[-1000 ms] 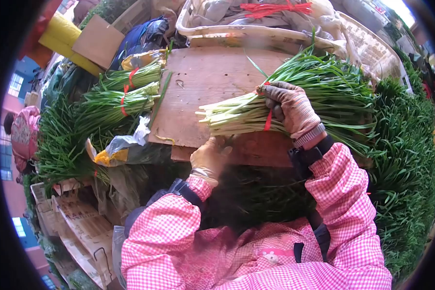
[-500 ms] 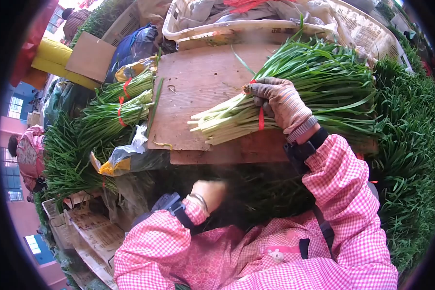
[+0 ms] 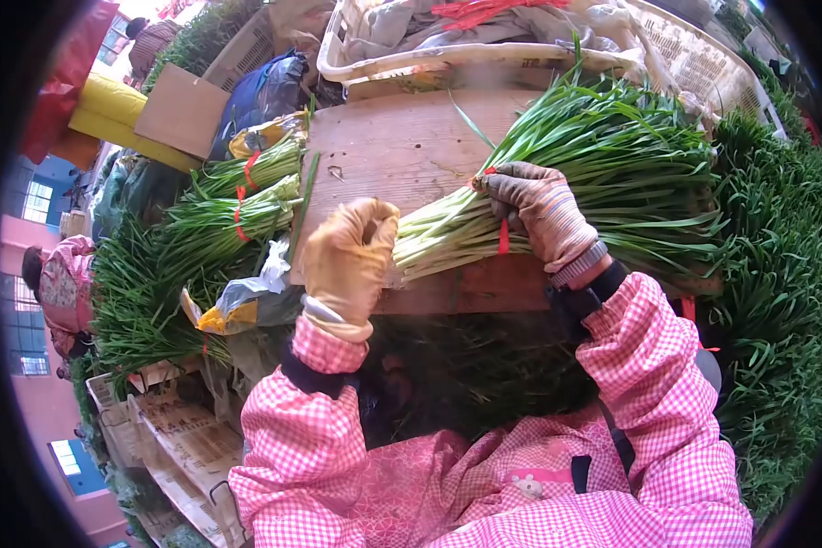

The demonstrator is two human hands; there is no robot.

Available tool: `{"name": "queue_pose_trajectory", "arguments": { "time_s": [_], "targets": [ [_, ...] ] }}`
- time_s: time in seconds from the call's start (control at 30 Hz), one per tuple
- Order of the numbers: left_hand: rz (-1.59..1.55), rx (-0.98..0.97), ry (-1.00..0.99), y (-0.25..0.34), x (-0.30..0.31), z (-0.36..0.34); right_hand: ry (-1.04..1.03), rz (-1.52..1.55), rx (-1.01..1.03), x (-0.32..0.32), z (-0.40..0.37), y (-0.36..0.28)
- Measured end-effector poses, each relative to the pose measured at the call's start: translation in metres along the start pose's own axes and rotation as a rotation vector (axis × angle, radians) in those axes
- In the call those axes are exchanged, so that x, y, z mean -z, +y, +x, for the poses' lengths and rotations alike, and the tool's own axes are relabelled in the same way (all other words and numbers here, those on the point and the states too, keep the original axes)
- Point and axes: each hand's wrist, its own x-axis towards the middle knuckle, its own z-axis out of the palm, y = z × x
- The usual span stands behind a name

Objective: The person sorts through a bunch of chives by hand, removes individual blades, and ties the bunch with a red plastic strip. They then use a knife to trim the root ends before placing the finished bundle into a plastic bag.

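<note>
A large bundle of green stalks (image 3: 603,164) lies across the wooden board (image 3: 384,137), pale stem ends toward the left, with a red tie (image 3: 503,236) around it. My right hand (image 3: 539,205), in a dirty striped glove, is closed on the red tie at the bundle's upper edge. Just left of the stem ends is my left hand (image 3: 349,260), in a yellowish glove, raised with its fingers curled together. Whatever it may hold is hidden. Two smaller tied bundles (image 3: 265,205) rest left of the board.
Beyond the board stands a white crate (image 3: 484,53) holding plastic bags and red ties. Loose greens (image 3: 767,274) are heaped at the right. On the left are a plastic bag (image 3: 247,297), a cardboard piece (image 3: 181,110) and a person in pink (image 3: 67,283).
My left hand has risen from near my body to the board's left front, beside the stem ends. My right hand still grips the tie, and the view has shifted slightly.
</note>
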Motion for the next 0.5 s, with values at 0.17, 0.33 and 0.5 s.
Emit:
{"name": "queue_pose_trajectory", "arguments": {
  "time_s": [0.17,0.33,0.5],
  "targets": [
    [0.396,-0.059,-0.205,0.011,0.0,0.018,0.005,0.105,-0.013,0.002,-0.001,0.006],
    [0.472,-0.201,-0.339,0.01,-0.012,0.018,-0.053,0.124,0.025,0.011,0.002,0.017],
    [0.533,-0.258,-0.544,0.012,-0.01,0.034,-0.046,0.075,0.045,0.009,-0.001,0.02]
  ]
}}
